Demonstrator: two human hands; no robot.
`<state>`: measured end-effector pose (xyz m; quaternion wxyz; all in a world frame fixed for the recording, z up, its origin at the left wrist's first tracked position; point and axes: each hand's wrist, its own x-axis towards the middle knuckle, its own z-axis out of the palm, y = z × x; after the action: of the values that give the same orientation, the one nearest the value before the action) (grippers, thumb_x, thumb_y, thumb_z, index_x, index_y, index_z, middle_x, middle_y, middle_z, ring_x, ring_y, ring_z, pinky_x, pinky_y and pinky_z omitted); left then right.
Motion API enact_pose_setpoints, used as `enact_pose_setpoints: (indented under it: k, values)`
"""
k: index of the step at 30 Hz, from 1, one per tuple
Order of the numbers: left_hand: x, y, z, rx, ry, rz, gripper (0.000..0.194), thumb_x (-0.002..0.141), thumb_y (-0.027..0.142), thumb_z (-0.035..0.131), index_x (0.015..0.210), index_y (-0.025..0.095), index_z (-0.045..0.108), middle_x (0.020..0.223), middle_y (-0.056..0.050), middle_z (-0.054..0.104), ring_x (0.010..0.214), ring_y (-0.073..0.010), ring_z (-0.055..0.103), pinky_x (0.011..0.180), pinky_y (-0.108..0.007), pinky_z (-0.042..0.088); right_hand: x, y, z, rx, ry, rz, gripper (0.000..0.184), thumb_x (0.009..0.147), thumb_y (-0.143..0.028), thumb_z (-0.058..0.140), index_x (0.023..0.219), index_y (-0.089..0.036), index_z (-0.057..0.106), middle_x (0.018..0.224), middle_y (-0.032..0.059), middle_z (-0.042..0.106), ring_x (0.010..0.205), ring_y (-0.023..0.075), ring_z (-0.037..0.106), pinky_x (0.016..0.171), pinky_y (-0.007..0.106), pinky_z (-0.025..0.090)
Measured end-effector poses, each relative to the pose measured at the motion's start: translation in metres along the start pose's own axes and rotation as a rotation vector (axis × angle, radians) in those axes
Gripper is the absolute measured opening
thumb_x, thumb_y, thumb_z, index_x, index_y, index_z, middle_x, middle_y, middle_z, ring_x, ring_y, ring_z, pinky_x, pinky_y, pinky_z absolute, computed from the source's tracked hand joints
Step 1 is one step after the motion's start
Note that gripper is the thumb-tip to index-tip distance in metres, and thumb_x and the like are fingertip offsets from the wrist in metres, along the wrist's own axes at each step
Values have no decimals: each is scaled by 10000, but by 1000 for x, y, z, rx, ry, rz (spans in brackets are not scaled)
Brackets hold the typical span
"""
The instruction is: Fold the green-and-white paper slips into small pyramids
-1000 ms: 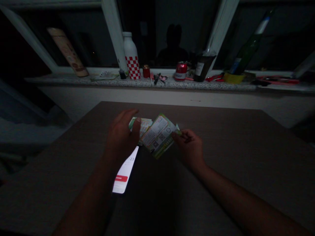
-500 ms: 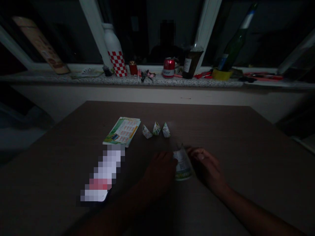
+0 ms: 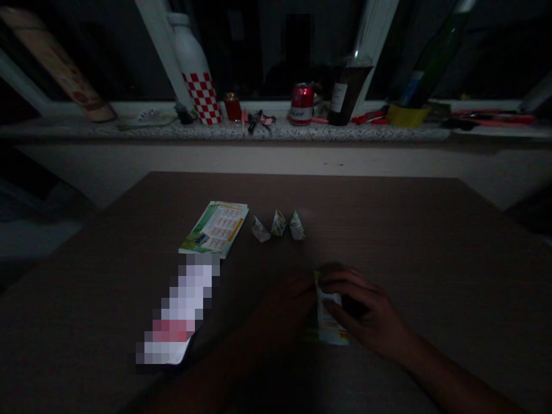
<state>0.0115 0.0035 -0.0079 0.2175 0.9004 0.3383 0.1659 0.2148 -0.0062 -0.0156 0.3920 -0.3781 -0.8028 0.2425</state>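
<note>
A printed paper sheet [image 3: 333,334], green, white and yellow, stands partly folded between my two hands. My right hand [image 3: 371,305] has its thumb and bent fingers on the sheet's right part. At the left edge is my left hand [image 3: 293,305], in deep shadow, its fingertips closed against the paper. Just beyond them stand three small folded paper pieces [image 3: 260,229], [image 3: 278,223], [image 3: 297,225] in a row. A stack of similar printed sheets [image 3: 215,227] lies to the left.
A lit phone [image 3: 176,313], its screen blurred, lies near the stack on the brown table [image 3: 379,218]. Along the window sill [image 3: 150,133] stand a checkered white bottle [image 3: 198,80], a red can [image 3: 302,104], a dark drink cup [image 3: 345,95] and a green bottle [image 3: 435,63].
The sheet has come nearer and turned in my hands, from a raised curl to a folded strip. My right hand has closed onto it. The camera view has shifted slightly.
</note>
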Motion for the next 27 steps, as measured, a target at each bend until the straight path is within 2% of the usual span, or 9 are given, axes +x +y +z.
enact_pose_setpoints:
  k: [4,6,9,18,27]
  values:
    - [-5,-6,-11,-21,98,-158,325,882,144,499,1188,215,580,1210,-66,606,1115,-205,539,999,-384,430,0,4,1,-32,-33,2,246,840,-185,622,1072,-265,641,1043,84,676,1057,255,606,886,439,515]
    - [-7,-7,-16,-7,85,-183,279,879,161,513,1135,198,617,1151,-65,628,1068,-204,552,972,-373,445,-1,6,2,-47,-29,-10,252,834,-200,638,1077,-267,641,1056,85,678,1066,259,603,882,442,513]
    - [-6,-5,-19,29,54,-183,244,881,153,510,1073,185,656,1113,-65,637,1052,-208,544,969,-371,437,-2,8,4,-67,-37,-34,252,826,-204,654,1072,-259,638,1067,84,677,1083,259,593,898,446,499]
    - [-2,-4,-16,44,48,-152,231,885,163,511,1050,178,672,1126,-62,636,1069,-212,527,976,-367,424,1,8,10,-135,-67,-80,245,817,-222,687,1058,-234,646,1090,78,675,1084,239,586,933,430,467]
    - [-7,-9,-17,152,88,-272,218,843,224,583,1035,202,683,1188,-79,587,1099,-252,525,975,-427,420,1,7,10,-148,-106,-66,207,806,-201,705,1006,-213,653,1100,76,666,1096,229,569,951,411,443]
